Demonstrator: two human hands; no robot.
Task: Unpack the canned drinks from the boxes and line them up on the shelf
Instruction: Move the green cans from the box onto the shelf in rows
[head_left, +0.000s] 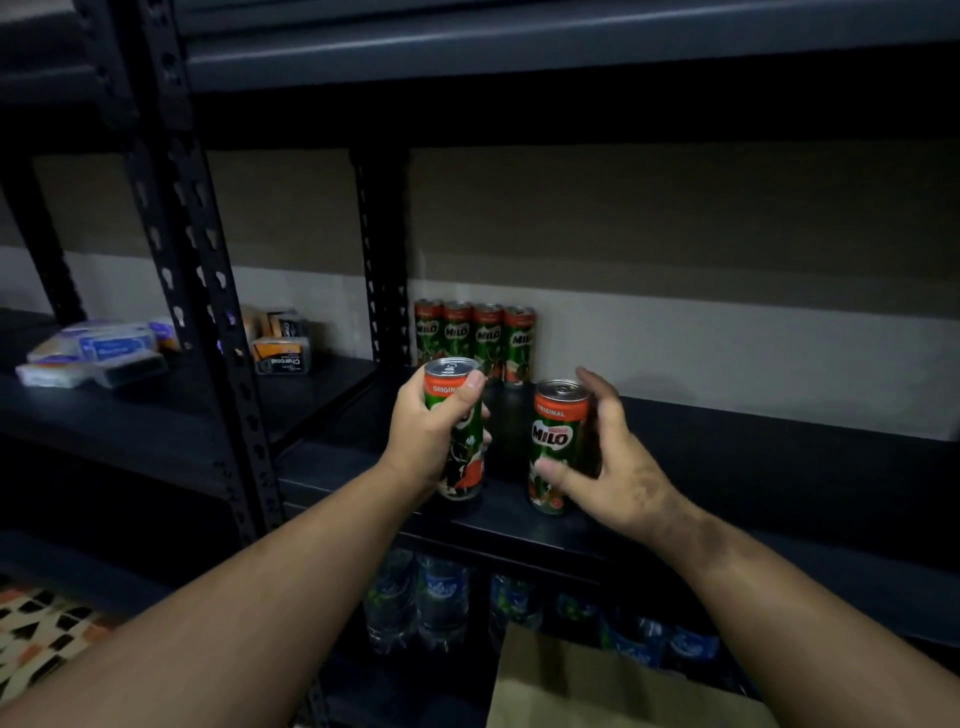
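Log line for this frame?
left hand: grips tilted can | right hand: around upright can on shelf | back row: four cans
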